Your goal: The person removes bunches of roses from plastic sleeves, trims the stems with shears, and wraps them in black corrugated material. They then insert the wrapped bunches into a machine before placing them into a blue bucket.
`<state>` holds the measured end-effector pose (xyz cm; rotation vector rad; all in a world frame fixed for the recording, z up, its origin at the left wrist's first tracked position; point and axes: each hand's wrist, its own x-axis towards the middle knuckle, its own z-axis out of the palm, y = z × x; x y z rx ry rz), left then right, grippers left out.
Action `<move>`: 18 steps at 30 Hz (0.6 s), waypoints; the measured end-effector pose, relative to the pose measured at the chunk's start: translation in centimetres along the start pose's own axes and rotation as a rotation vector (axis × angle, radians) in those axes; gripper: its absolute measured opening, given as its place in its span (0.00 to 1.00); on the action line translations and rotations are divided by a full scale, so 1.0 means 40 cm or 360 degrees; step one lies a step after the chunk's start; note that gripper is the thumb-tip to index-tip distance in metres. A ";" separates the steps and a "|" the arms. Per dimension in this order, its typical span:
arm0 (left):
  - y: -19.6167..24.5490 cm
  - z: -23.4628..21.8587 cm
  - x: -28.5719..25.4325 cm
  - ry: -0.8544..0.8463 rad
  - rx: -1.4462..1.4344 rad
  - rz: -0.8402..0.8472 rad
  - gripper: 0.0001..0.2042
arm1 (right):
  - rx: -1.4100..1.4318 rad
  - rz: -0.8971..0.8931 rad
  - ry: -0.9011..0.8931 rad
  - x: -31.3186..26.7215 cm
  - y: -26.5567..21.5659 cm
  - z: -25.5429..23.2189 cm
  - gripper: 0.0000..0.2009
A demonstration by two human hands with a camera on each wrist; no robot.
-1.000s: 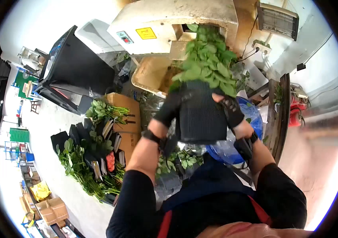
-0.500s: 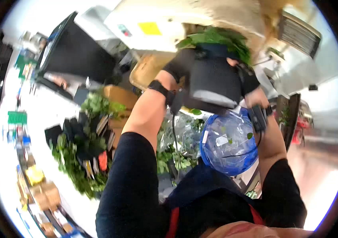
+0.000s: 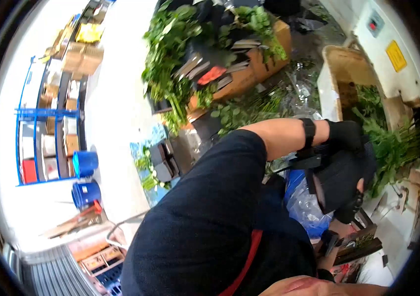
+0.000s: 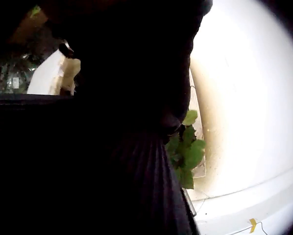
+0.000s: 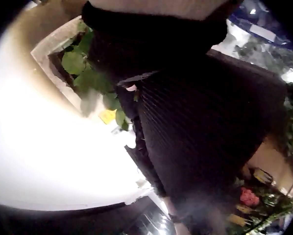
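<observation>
A bunch of leafy green stems (image 3: 385, 155) is wrapped in a black ribbed sleeve (image 3: 338, 177), and both hands hold it at the right of the head view. My left hand (image 3: 345, 134), in a black glove, grips the sleeve's upper side. On the opposite side my right hand (image 3: 352, 204), gloved too with a bare thumb tip showing, grips it. In the right wrist view the sleeve's ribs (image 5: 200, 127) fan out below the glove, and leaves (image 5: 83, 68) sit at the machine's opening. Dark glove and sleeve fill most of the left wrist view, hiding the fingers.
A white machine (image 3: 387, 29) with a yellow label stands at the right, a stained tub (image 3: 331, 81) beside it. Below the sleeve is a blue bin (image 3: 296, 187) lined with clear plastic. More black-wrapped bunches (image 3: 170, 44) lie by a cardboard box (image 3: 269, 54). Shelves (image 3: 47, 113) stand far left.
Both hands first pushed the wrapped bunch up to the machine's opening. The head view has since turned left, so bunch and hands now appear at the right.
</observation>
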<state>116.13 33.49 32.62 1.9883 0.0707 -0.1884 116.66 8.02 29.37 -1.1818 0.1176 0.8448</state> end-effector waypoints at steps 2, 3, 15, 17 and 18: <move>-0.034 -0.019 -0.199 0.0170 -0.0167 0.0016 0.23 | -0.0121 -0.0023 -0.0091 -0.041 0.109 0.059 0.29; -0.067 -0.014 -0.287 0.0318 -0.0117 -0.0100 0.24 | -0.0207 -0.0053 -0.0110 -0.061 0.160 0.096 0.28; -0.286 0.224 -1.649 0.2602 -0.0375 -0.1045 0.16 | -0.1341 -0.0126 -0.1635 -0.285 0.561 0.768 0.23; -0.429 0.398 -1.854 0.2699 -0.0411 -0.1075 0.18 | -0.1546 -0.0059 -0.1749 -0.268 0.721 0.751 0.18; -0.434 0.451 -1.914 0.2763 -0.0431 -0.1138 0.18 | -0.1642 0.0002 -0.1845 -0.213 0.843 0.681 0.16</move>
